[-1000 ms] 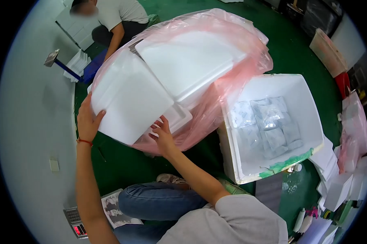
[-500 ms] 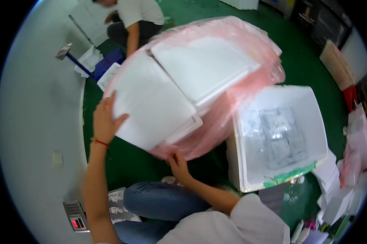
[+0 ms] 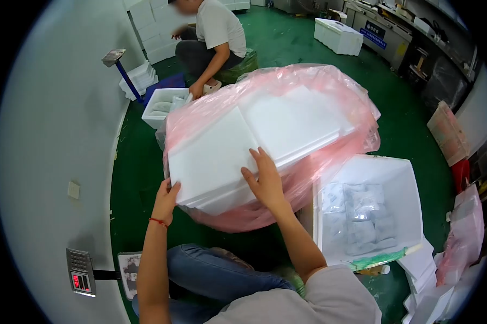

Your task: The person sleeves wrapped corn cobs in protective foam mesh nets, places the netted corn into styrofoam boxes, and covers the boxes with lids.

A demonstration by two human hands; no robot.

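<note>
A stack of white foam lids [image 3: 213, 156] lies before me in a large pink plastic bag [image 3: 243, 220], whose film is bunched around it. My left hand [image 3: 166, 202] grips the near left corner of the stack, its thumb over the edge. Fingers spread, my right hand [image 3: 266, 181] rests on the stack near its front edge. A second group of white foam lids [image 3: 292, 124] sits beside it, further right in the same bag. To the right stands an open white foam box [image 3: 411, 216] with clear packets [image 3: 362, 216] inside.
A co-worker [image 3: 219, 32] squats beyond the bag, one hand by a small foam box [image 3: 151, 116]. A scale with a red display [image 3: 81, 275] is at lower left. More foam pieces [image 3: 421, 270] lean at lower right, and a closed foam box [image 3: 338, 36] stands behind.
My right hand has left the pink film and moved up onto the lids. My left hand has shifted to their near left corner. The camera view has tilted up.
</note>
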